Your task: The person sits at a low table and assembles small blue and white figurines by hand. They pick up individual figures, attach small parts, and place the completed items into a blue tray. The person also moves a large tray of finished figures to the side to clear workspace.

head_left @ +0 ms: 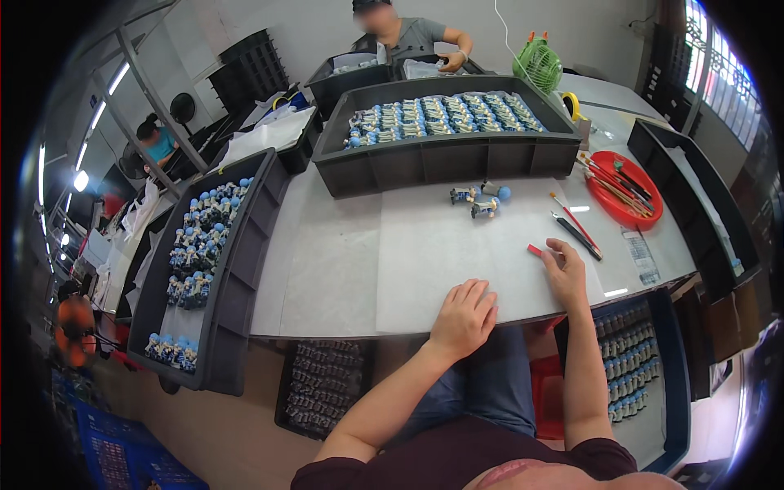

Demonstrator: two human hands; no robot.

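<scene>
My left hand (463, 320) lies on the white sheet at the table's near edge, palm down, fingers stretched and holding nothing. To its right, my right hand (566, 273) has curled fingers, thumb and fingertips at the end of a small red strip-like piece (535, 250). Its exact grip is partly hidden. Three small blue-capped figurines (483, 209) lie farther up the sheet. Just beyond my right hand are a dark pen-like tool (576, 236) and a red-handled paintbrush (569, 214).
A large dark crate (449, 167) of figurines stands at the back, another crate (237, 278) at left. A red round tray (606, 204) holds brushes. A narrow crate (694, 212) borders the right. Bins of figurines sit below the table. A person (412, 37) works across from me.
</scene>
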